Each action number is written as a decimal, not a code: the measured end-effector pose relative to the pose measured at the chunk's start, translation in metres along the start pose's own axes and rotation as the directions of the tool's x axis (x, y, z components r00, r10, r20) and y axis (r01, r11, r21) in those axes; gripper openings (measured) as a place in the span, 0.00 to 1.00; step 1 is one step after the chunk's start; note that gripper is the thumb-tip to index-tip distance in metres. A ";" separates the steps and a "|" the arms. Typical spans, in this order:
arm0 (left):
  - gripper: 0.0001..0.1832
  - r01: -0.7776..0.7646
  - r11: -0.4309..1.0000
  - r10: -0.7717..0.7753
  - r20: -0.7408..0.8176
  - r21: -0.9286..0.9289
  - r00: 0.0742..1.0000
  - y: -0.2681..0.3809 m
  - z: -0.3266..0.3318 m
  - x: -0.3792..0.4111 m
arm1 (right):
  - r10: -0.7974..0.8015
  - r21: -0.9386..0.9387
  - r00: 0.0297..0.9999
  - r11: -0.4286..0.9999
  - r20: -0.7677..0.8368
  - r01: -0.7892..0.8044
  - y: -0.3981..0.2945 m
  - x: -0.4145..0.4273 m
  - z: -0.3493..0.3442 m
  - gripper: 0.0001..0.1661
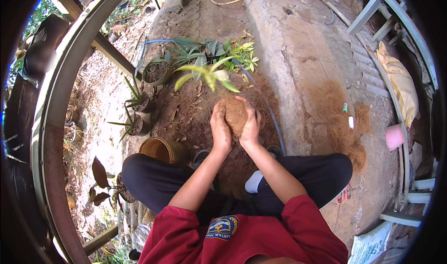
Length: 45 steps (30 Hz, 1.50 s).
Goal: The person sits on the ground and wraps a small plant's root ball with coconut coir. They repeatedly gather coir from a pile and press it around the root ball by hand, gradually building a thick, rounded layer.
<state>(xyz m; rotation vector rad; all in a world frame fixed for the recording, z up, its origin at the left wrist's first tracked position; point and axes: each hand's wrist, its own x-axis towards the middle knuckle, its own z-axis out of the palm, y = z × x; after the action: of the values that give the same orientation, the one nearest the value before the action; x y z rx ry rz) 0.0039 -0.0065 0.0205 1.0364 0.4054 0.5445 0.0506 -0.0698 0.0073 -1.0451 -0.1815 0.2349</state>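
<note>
Between my two palms is a ball of brown coconut fibre (235, 115), with a small plant of yellow-green leaves (208, 76) standing out of its far end. My left hand (221, 126) cups the ball from the left, and my right hand (250, 124) presses on it from the right. Soil marks show on both hands. Beneath them lies dark soil with loose fibre. An empty brown pot (162, 150) lies on its side by my left knee. Whatever roots the plant has are hidden in the fibre.
Potted plants (157, 71) line the left side, with leafy cuttings (244, 56) ahead. A blue hose (274, 119) crosses the soil. Loose coconut fibre (344, 131) lies on the concrete at the right, near a pink pot (394, 137) and a yellowish sack (400, 82). A wooden frame (52, 141) stands left.
</note>
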 end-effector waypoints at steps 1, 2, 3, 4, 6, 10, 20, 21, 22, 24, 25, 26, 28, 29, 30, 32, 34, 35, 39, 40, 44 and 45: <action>0.22 -0.001 0.999 0.000 0.017 0.042 1.000 0.003 0.002 -0.001 | 0.072 0.139 0.997 0.988 -0.011 -0.069 0.000 0.001 -0.003 0.22; 0.23 -0.003 0.996 0.000 0.034 0.085 0.999 0.005 0.005 -0.003 | 0.144 0.275 0.990 0.952 -0.011 -0.135 0.000 0.002 -0.009 0.22; 0.23 -0.007 0.992 0.001 0.052 0.125 0.999 0.008 0.008 -0.003 | 0.212 0.405 0.977 0.894 0.000 -0.194 -0.001 0.003 -0.011 0.22; 0.26 -0.168 0.909 0.110 0.169 0.381 0.979 0.003 0.001 0.002 | 0.202 0.398 0.979 0.900 -0.015 -0.180 0.000 0.002 -0.010 0.23; 0.26 -0.246 0.868 0.187 0.175 0.432 0.967 -0.002 0.000 0.000 | 0.278 0.427 0.960 0.872 -0.032 -0.238 0.002 0.001 -0.008 0.24; 0.23 -0.249 0.850 0.116 0.295 0.464 0.948 0.007 -0.001 0.002 | 0.545 0.562 0.838 0.706 -0.043 -0.430 -0.008 0.004 -0.011 0.27; 0.11 -0.181 0.933 0.180 0.032 0.310 0.983 0.003 -0.004 0.000 | 0.565 0.504 0.820 0.683 0.093 -0.528 -0.004 0.008 -0.008 0.26; 0.11 -0.141 0.945 0.157 -0.031 0.296 0.987 0.003 -0.004 -0.001 | 0.556 0.485 0.829 0.709 0.061 -0.512 -0.004 0.007 -0.006 0.26; 0.10 -0.096 0.970 0.115 -0.075 0.225 0.990 0.003 -0.004 0.001 | 0.440 0.381 0.895 0.818 0.066 -0.430 -0.006 0.006 -0.006 0.26; 0.15 0.079 0.996 -0.088 -0.238 -0.046 0.967 0.010 0.003 0.002 | 0.187 0.170 0.974 0.964 0.126 -0.207 -0.015 0.004 -0.003 0.27; 0.17 0.147 0.971 -0.199 -0.294 -0.189 0.935 0.014 0.006 0.003 | -0.033 -0.023 0.979 0.999 0.202 0.038 -0.020 0.006 -0.003 0.29; 0.21 0.232 0.921 -0.301 -0.197 -0.313 0.933 -0.001 -0.009 0.010 | -0.228 -0.190 0.921 0.936 0.315 0.297 -0.028 0.009 -0.005 0.32; 0.22 0.335 0.863 -0.365 -0.008 -0.377 0.931 0.006 -0.016 0.014 | -0.443 -0.389 0.715 0.622 0.540 0.679 -0.048 0.010 -0.005 0.43; 0.23 0.389 0.830 -0.388 0.087 -0.400 0.918 0.009 -0.019 0.015 | -0.408 -0.431 0.678 0.547 0.611 0.718 -0.049 0.011 -0.005 0.44; 0.22 0.422 0.817 -0.411 0.116 -0.394 0.904 0.009 -0.020 0.014 | -0.364 -0.465 0.641 0.464 0.676 0.754 -0.050 0.011 -0.006 0.46; 0.22 0.421 0.791 -0.389 0.166 -0.444 0.906 0.006 -0.019 0.007 | -0.365 -0.489 0.592 0.339 0.719 0.804 -0.051 0.009 0.000 0.39; 0.22 0.435 0.817 -0.427 0.111 -0.379 0.898 0.024 0.005 -0.004 | -0.449 -0.514 0.644 0.388 0.619 0.765 -0.035 0.009 -0.005 0.29; 0.21 0.427 0.801 -0.397 0.162 -0.419 0.903 0.009 0.001 -0.003 | -0.488 -0.523 0.666 0.414 0.564 0.745 -0.028 0.007 -0.006 0.24; 0.21 0.379 0.842 -0.334 0.181 -0.384 0.925 0.011 0.004 -0.003 | -0.443 -0.487 0.853 0.701 0.276 0.521 -0.029 -0.002 0.002 0.11; 0.21 0.358 0.867 -0.322 0.158 -0.348 0.934 0.014 0.007 -0.004 | -0.468 -0.489 0.846 0.693 0.255 0.530 -0.029 -0.003 0.004 0.08; 0.20 0.265 0.945 -0.266 0.024 -0.193 0.964 0.013 0.016 -0.005 | -0.210 -0.084 0.974 0.976 -0.081 0.203 -0.015 -0.006 0.005 0.10; 0.20 0.255 0.949 -0.256 0.017 -0.185 0.967 0.014 0.015 -0.005 | -0.172 -0.058 0.982 0.984 -0.072 0.168 -0.014 -0.006 0.004 0.12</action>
<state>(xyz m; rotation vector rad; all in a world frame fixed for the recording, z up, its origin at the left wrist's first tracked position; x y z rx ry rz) 0.0051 -0.0146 0.0397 0.7877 0.4781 0.3460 0.0452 -0.0746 0.0215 -1.0820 -0.2075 0.0350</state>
